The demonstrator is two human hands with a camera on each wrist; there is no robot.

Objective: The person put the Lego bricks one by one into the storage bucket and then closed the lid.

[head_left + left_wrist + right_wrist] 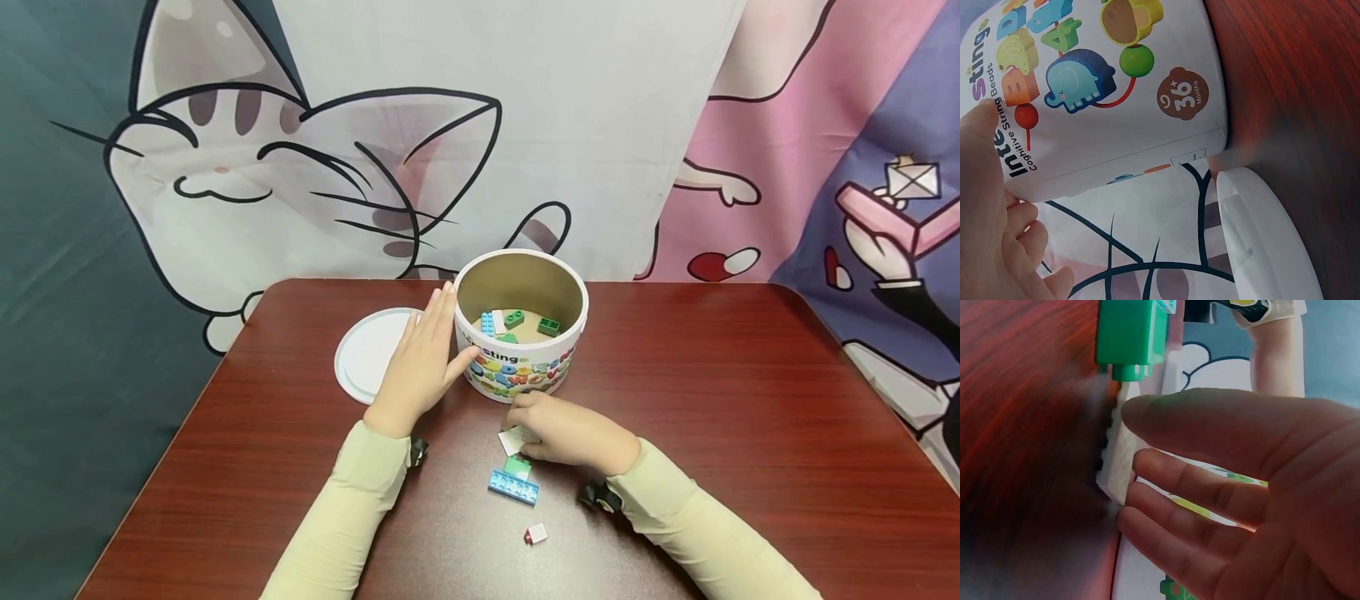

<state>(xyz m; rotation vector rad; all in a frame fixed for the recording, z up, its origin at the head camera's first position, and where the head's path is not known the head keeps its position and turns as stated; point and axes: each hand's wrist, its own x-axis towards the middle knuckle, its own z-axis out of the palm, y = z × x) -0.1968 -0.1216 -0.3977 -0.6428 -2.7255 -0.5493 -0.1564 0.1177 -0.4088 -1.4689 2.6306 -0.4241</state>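
A white bucket with colourful printing stands at the back of the table. My left hand lies along its left side, fingers extended and thumb against the printed front. Just before the bucket, my right hand curls over a flat white toy brick. In the right wrist view, the thumb and fingertips are at that white brick, its studs facing the tabletop. A green brick adjoins its end. Nearer me lie a long blue brick and a small red-and-white piece.
Inside the bucket are green bricks, a light-blue brick and a white piece. A round white lid lies left of the bucket, partly behind my left hand. Printed cloth hangs behind the table.
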